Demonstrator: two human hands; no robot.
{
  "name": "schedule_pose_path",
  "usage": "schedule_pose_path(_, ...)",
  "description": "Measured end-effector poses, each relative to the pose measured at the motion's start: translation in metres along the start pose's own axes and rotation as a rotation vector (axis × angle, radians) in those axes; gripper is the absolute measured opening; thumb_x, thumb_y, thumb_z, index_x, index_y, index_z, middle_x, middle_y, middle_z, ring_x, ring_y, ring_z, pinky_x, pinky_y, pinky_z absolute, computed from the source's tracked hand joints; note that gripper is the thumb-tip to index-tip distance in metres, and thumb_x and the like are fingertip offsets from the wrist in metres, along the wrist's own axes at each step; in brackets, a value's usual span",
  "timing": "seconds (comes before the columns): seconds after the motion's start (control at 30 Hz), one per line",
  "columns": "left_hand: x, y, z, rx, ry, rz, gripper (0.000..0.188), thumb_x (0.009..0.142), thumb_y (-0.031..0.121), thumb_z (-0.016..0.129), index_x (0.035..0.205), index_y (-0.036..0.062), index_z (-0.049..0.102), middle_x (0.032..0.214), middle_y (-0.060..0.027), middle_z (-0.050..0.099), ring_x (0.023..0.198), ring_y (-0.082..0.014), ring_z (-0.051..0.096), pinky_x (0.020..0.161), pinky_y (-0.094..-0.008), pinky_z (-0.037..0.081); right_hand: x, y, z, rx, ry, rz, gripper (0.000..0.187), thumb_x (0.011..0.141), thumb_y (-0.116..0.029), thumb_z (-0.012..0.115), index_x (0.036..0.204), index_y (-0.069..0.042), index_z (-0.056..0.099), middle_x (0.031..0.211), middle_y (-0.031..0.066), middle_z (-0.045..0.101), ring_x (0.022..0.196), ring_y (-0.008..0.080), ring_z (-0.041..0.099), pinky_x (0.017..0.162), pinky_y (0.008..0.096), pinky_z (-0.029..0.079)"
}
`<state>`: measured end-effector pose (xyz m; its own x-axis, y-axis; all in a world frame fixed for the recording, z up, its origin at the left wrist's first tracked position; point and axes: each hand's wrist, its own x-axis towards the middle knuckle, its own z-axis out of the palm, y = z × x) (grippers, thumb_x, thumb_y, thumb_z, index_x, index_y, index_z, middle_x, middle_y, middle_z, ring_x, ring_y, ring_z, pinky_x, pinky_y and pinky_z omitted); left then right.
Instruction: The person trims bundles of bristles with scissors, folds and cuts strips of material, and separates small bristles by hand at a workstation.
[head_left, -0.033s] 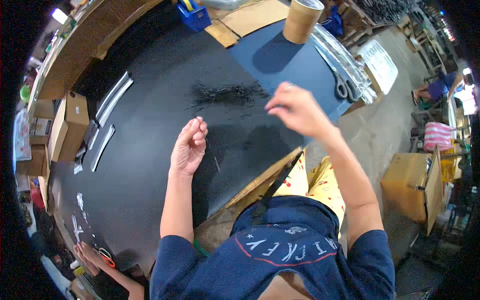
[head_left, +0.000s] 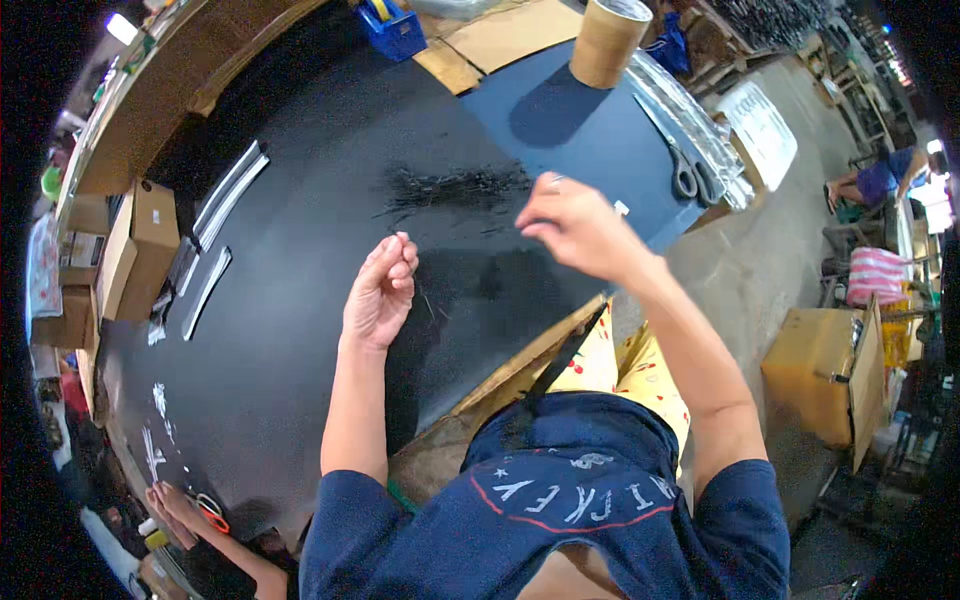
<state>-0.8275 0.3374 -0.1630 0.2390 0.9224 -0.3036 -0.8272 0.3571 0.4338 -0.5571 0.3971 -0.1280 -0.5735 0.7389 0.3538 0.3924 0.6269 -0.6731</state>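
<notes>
Mid-frame, the left hand (head_left: 380, 292) is loosely clenched; the right hand (head_left: 572, 228), fingers pinched, hovers beside a pile of thin black strands (head_left: 455, 187); whether either holds anything is unclear

The person wears a dark navy short-sleeved T-shirt (head_left: 560, 500) with pale block lettering, small stars and a thin red curved line printed across the chest. Below the shirt shows a yellow garment (head_left: 640, 365) patterned with small red motifs, and a dark strap (head_left: 565, 350) runs across it. Both forearms are bare below the sleeves, as are the left hand (head_left: 378, 295) and the right hand (head_left: 575, 228).
</notes>
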Motion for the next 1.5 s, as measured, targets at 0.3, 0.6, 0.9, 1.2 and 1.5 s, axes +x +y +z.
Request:
schedule_pose_path(0.3,0.001,-0.004,0.000,0.052,0.041,-0.041,0.013,0.089,0.011,0.056,0.097,0.0009,0.057,0.084,-0.0051,0.053,0.064,-0.0038,0.050,0.051,-0.0119,0.048,0.031,-0.014,0.044,-0.210,0.009,0.138,0.011,0.070,-0.006,0.067,0.075,0.000,0.059,0.075,0.0142,0.055,0.077,0.0336,0.056,0.070,0.0397,0.046)
schedule_pose_path(0.6,0.001,-0.007,0.002,0.077,0.028,-0.069,0.014,0.089,0.012,0.058,0.099,0.0019,0.056,0.084,-0.0037,0.054,0.061,-0.0018,0.050,0.051,-0.0113,0.047,0.050,-0.011,0.058,-0.364,0.104,0.484,0.021,0.069,-0.021,0.072,0.070,-0.002,0.065,0.069,0.0136,0.062,0.067,0.0286,0.061,0.064,0.0378,0.048)
schedule_pose_path(0.9,0.001,-0.008,0.005,0.097,0.039,-0.025,0.013,0.087,0.013,0.061,0.096,0.0039,0.059,0.082,-0.0033,0.061,0.060,-0.0021,0.054,0.052,-0.0115,0.048,0.035,-0.023,0.007,-0.074,-0.061,0.617,0.022,0.065,-0.021,0.067,0.070,0.000,0.067,0.061,0.0124,0.062,0.059,0.0192,0.063,0.058,0.0305,0.049)
schedule_pose_path(1.2,0.004,-0.013,0.007,0.312,0.033,0.024,0.010,0.088,0.016,0.059,0.091,0.0064,0.056,0.109,-0.0127,0.059,0.061,-0.0040,0.055,0.054,-0.0146,0.049,0.011,-0.021,-0.012,0.214,0.008,0.699,0.020,0.067,-0.017,0.069,0.067,0.002,0.063,0.059,0.0035,0.059,0.055,0.0094,0.056,0.052,0.0250,0.045)
schedule_pose_path(1.5,0.007,-0.019,0.008,0.208,-0.169,0.018,0.012,0.088,0.017,0.059,0.082,0.0106,0.052,0.144,-0.0124,0.030,0.074,-0.0075,0.057,0.070,-0.0227,0.051,0.010,-0.016,0.001,0.154,-0.103,0.653,0.017,0.068,-0.013,0.069,0.067,0.002,0.062,0.058,0.0048,0.059,0.052,0.0081,0.054,0.048,0.0250,0.042)
